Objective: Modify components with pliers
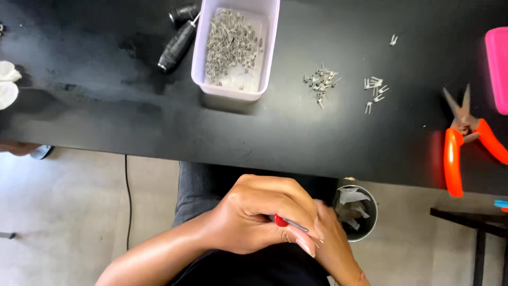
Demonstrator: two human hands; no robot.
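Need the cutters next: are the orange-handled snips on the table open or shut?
Open. The orange-handled snips lie flat on the black table, blades and handles both spread apart.

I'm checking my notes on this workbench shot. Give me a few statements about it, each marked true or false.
1. The left hand holds a thin tool with a red handle. True.
2. The pale tub on the black table is empty. False: it holds many small metal pieces.
3. The orange-handled cutters are in the right hand. False: they lie on the table, to the right.
4. Two small heaps of metal pieces lie loose right of the tub. True.
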